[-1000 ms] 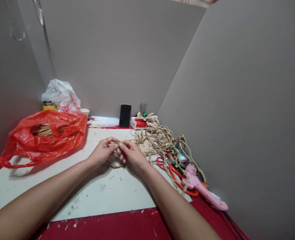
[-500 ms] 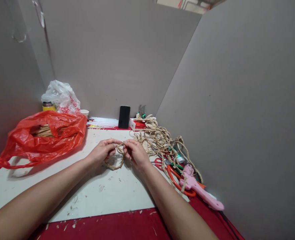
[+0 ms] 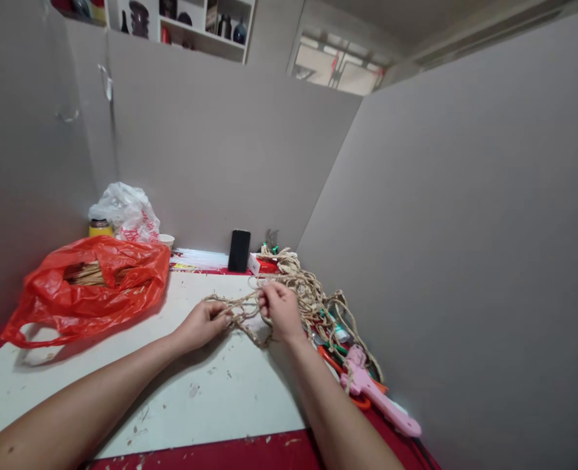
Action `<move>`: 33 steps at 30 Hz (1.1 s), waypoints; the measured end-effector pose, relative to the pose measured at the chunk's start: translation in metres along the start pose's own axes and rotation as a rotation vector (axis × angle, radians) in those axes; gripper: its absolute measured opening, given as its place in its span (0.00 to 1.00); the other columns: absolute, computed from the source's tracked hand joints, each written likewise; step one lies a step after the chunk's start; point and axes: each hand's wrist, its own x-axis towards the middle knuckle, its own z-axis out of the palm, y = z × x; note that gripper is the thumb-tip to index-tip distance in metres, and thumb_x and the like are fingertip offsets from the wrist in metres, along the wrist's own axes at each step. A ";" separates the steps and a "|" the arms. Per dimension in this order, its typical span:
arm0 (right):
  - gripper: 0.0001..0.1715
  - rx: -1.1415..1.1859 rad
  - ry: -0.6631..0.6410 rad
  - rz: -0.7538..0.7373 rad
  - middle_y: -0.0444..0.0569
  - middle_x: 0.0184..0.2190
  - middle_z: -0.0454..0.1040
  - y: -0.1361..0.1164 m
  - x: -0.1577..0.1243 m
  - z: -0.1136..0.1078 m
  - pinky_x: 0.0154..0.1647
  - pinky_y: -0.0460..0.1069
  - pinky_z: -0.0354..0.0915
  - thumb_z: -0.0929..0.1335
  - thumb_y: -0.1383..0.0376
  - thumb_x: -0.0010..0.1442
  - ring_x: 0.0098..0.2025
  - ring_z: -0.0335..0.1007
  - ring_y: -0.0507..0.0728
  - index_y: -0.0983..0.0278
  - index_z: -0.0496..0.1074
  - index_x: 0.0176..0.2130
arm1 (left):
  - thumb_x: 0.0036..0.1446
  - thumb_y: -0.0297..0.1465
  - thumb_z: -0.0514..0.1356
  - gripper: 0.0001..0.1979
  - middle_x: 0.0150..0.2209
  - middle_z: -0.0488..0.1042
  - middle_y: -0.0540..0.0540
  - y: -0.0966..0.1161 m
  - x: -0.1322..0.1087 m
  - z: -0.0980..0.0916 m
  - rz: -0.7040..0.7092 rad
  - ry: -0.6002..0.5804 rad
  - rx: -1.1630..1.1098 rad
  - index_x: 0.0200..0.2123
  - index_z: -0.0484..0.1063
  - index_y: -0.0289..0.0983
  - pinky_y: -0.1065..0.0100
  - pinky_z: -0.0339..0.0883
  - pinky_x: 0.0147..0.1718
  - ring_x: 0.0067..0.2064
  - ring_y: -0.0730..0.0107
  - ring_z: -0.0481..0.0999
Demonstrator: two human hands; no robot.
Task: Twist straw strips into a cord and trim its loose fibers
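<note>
While the left hand [image 3: 201, 325] pinches twisted cord [image 3: 241, 303] and the right hand [image 3: 283, 312] seems to grip it too, hasty tugging could knot the loops between them or snag the cord heap [image 3: 309, 287] just beyond the right.

1 head-worn camera (close above) looks forward and down across the tabletop [image 3: 205, 391]

Bag [image 3: 44, 297] with dry stalks [image 3: 89, 274] inside lies at left on the board [image 3: 210, 405], rope heap [image 3: 308, 287] at right, corded tool [image 3: 381, 399] before the heap, phone [image 3: 240, 251] behind the board, before the rear partition [image 3: 195, 143].
</note>
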 end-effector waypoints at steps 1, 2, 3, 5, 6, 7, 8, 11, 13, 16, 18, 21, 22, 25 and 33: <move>0.21 0.003 0.033 -0.024 0.38 0.14 0.61 -0.009 0.005 -0.006 0.13 0.42 0.47 0.65 0.50 0.52 0.13 0.50 0.46 0.62 0.61 0.21 | 0.50 0.34 0.59 0.09 0.20 0.67 0.51 0.001 0.000 -0.001 0.025 0.016 0.025 0.26 0.74 0.34 0.73 0.55 0.24 0.23 0.75 0.62; 0.21 -0.002 0.047 -0.045 0.38 0.15 0.61 -0.018 0.009 -0.012 0.13 0.42 0.47 0.65 0.50 0.52 0.13 0.50 0.45 0.62 0.60 0.21 | 0.50 0.34 0.59 0.09 0.21 0.67 0.51 0.002 0.001 -0.002 0.051 0.039 0.049 0.25 0.74 0.34 0.72 0.56 0.25 0.24 0.74 0.63; 0.21 -0.012 0.052 -0.064 0.38 0.15 0.61 -0.028 0.013 -0.016 0.13 0.42 0.48 0.65 0.49 0.52 0.13 0.51 0.45 0.62 0.60 0.22 | 0.50 0.33 0.58 0.09 0.21 0.68 0.51 0.003 0.001 -0.003 0.077 0.066 0.070 0.25 0.74 0.34 0.72 0.57 0.26 0.25 0.73 0.64; 0.21 -0.059 0.024 -0.087 0.39 0.16 0.62 -0.046 0.021 -0.021 0.14 0.42 0.50 0.64 0.48 0.53 0.14 0.52 0.45 0.62 0.61 0.23 | 0.52 0.34 0.57 0.11 0.23 0.69 0.50 0.006 0.004 -0.008 0.122 0.118 0.108 0.25 0.73 0.34 0.72 0.60 0.29 0.27 0.72 0.66; 0.21 -0.095 -0.004 -0.092 0.40 0.18 0.64 -0.054 0.024 -0.023 0.15 0.42 0.51 0.64 0.48 0.53 0.15 0.54 0.46 0.63 0.62 0.25 | 0.52 0.35 0.56 0.11 0.23 0.70 0.50 0.006 0.006 -0.011 0.138 0.145 0.125 0.25 0.74 0.34 0.71 0.60 0.30 0.28 0.71 0.67; 0.21 -0.141 -0.037 -0.092 0.42 0.20 0.67 -0.060 0.026 -0.024 0.16 0.42 0.53 0.63 0.47 0.54 0.16 0.58 0.47 0.63 0.64 0.27 | 0.53 0.37 0.56 0.12 0.24 0.70 0.50 0.007 0.007 -0.015 0.150 0.178 0.142 0.26 0.74 0.35 0.71 0.61 0.31 0.29 0.71 0.67; 0.22 -0.196 -0.073 -0.088 0.44 0.23 0.69 -0.065 0.028 -0.025 0.17 0.43 0.55 0.63 0.47 0.54 0.18 0.61 0.48 0.63 0.65 0.30 | 0.53 0.38 0.56 0.13 0.24 0.71 0.50 0.006 0.010 -0.021 0.158 0.221 0.158 0.27 0.74 0.35 0.71 0.61 0.31 0.29 0.70 0.68; 0.21 -0.417 -0.150 -0.059 0.46 0.31 0.74 -0.067 0.027 -0.039 0.21 0.44 0.59 0.62 0.48 0.56 0.25 0.68 0.51 0.61 0.67 0.38 | 0.53 0.40 0.56 0.15 0.27 0.73 0.49 0.005 0.017 -0.046 0.152 0.429 0.208 0.32 0.75 0.35 0.70 0.62 0.32 0.32 0.68 0.70; 0.15 -0.617 -0.170 -0.028 0.45 0.28 0.73 -0.059 0.021 -0.058 0.23 0.44 0.58 0.63 0.53 0.55 0.26 0.67 0.51 0.62 0.68 0.33 | 0.53 0.41 0.55 0.17 0.29 0.74 0.48 0.007 0.021 -0.070 0.138 0.575 0.251 0.36 0.74 0.34 0.70 0.63 0.32 0.32 0.67 0.70; 0.10 -0.948 -0.178 0.042 0.44 0.20 0.69 -0.043 0.000 -0.095 0.26 0.45 0.54 0.67 0.62 0.51 0.24 0.63 0.51 0.64 0.67 0.22 | 0.53 0.39 0.55 0.17 0.32 0.74 0.47 0.015 0.021 -0.105 0.118 0.749 0.377 0.37 0.74 0.33 0.68 0.62 0.36 0.35 0.65 0.71; 0.07 -1.133 -0.184 0.102 0.44 0.21 0.69 -0.034 -0.017 -0.115 0.27 0.45 0.52 0.67 0.66 0.50 0.25 0.62 0.52 0.64 0.68 0.22 | 0.53 0.39 0.55 0.17 0.32 0.74 0.45 0.020 0.020 -0.121 0.067 0.822 0.508 0.40 0.75 0.33 0.64 0.62 0.38 0.36 0.61 0.72; 0.05 -1.334 -0.218 0.168 0.47 0.24 0.73 -0.025 -0.040 -0.129 0.28 0.46 0.52 0.66 0.68 0.52 0.27 0.65 0.53 0.64 0.71 0.26 | 0.54 0.41 0.55 0.22 0.37 0.75 0.40 0.023 0.021 -0.128 -0.073 0.732 0.907 0.46 0.72 0.33 0.57 0.65 0.39 0.40 0.53 0.72; 0.06 -1.382 -0.232 0.170 0.48 0.27 0.74 -0.024 -0.046 -0.129 0.28 0.46 0.52 0.65 0.67 0.54 0.29 0.67 0.54 0.63 0.72 0.29 | 0.54 0.40 0.55 0.24 0.42 0.74 0.37 0.023 0.023 -0.124 -0.045 0.695 0.996 0.49 0.70 0.31 0.55 0.65 0.41 0.43 0.50 0.72; 0.09 -1.486 -0.297 0.127 0.48 0.34 0.76 -0.020 -0.057 -0.118 0.33 0.46 0.56 0.62 0.66 0.59 0.36 0.70 0.55 0.61 0.73 0.36 | 0.55 0.36 0.54 0.25 0.51 0.70 0.34 0.036 0.025 -0.098 0.265 0.670 1.040 0.54 0.65 0.29 0.55 0.63 0.50 0.52 0.52 0.69; 0.16 -1.721 -0.465 0.130 0.54 0.47 0.70 0.001 -0.041 -0.087 0.46 0.56 0.66 0.65 0.61 0.63 0.45 0.69 0.58 0.67 0.69 0.47 | 0.55 0.29 0.58 0.23 0.36 0.76 0.53 0.109 -0.061 -0.033 1.064 0.357 0.850 0.54 0.65 0.54 0.61 0.73 0.37 0.35 0.66 0.75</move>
